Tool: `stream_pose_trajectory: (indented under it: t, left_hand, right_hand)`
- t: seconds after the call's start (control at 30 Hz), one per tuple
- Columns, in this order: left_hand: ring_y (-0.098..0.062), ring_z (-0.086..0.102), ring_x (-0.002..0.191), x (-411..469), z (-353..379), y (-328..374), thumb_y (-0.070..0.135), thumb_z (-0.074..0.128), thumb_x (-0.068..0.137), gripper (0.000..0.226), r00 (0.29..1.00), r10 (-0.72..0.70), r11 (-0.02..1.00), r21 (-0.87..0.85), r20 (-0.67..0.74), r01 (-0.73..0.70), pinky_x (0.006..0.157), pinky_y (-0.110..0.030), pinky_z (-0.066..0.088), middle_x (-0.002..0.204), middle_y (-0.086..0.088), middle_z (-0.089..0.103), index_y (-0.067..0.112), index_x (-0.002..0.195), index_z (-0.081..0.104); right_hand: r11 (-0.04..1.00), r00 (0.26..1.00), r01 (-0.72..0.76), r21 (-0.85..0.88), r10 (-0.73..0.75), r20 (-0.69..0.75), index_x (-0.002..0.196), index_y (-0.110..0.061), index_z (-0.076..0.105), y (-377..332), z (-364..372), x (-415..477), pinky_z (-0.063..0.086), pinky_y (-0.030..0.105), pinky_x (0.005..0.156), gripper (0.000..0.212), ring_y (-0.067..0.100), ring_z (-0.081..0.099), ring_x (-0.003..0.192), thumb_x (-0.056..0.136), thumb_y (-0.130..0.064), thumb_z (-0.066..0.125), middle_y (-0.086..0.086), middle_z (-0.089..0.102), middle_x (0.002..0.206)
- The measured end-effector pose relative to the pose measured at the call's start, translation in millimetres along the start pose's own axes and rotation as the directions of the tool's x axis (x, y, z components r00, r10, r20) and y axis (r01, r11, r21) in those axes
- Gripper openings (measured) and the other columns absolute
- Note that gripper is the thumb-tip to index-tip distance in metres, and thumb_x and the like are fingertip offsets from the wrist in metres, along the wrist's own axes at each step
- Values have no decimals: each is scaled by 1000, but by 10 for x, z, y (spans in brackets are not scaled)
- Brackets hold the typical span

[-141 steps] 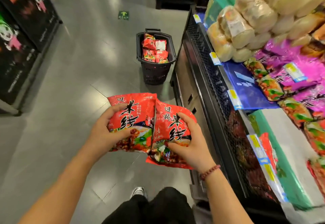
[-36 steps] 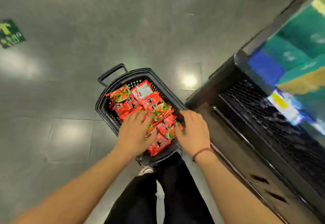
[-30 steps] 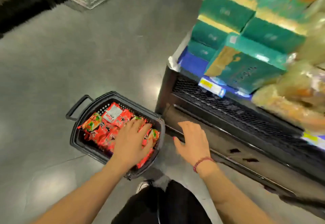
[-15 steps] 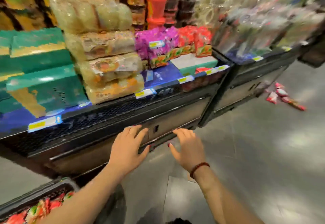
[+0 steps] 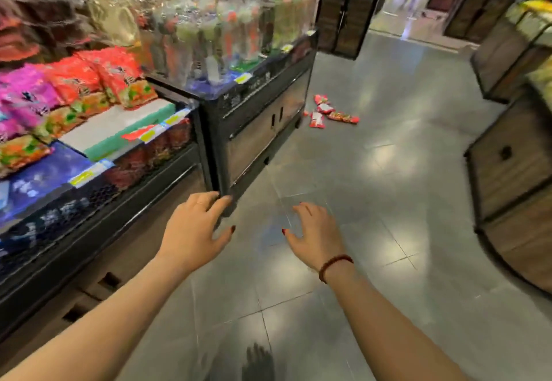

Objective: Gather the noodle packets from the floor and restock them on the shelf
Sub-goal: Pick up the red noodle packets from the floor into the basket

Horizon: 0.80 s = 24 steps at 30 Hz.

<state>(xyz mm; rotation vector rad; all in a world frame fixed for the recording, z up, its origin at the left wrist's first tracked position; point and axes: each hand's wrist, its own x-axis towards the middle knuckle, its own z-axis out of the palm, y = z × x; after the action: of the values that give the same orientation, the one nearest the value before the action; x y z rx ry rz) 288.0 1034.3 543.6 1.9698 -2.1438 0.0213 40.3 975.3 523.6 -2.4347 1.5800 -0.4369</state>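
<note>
Left: pink packets, with transparent bagged goods farther back; yellow price labels nearer. Right: dark-framed wooden cabinets. Far centre: a dark two-door cabinet.

Noodle packets lie scattered on the floor ahead, just beside the far end of the shelf at left. Wooden cabinets stand to the right, across the aisle.

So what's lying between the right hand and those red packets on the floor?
Only bare grey floor tiles, in the head view. The right hand is empty, and the red packets lie farther along the aisle, beside the black cabinet.
</note>
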Motion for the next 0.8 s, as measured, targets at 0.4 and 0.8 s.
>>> stream_pose_trajectory:
  t: [0.4,0.8]
  left_hand:
    - [-31,54,120,2433,613,848,47,67,83,61,953,294,955,6,67,-295,90,-42,51,131,-9,58,19,136,55]
    - [-25,49,123,5159,1168,1419,49,59,90,60,944,284,956,-126,165,-266,93,-36,46,137,-5,51,22,142,46]
  right_hand:
    - [969,967,-233,-79,223,-121,126,-17,54,1723,-306,1080,37,36,93,46,25,46,118,88,-42,59,2,54,127]
    - [929,934,-357,-99,356,-30,131,-22,49,3348,-762,3083,35,33,98,47,21,42,122,89,-42,56,-1,51,132]
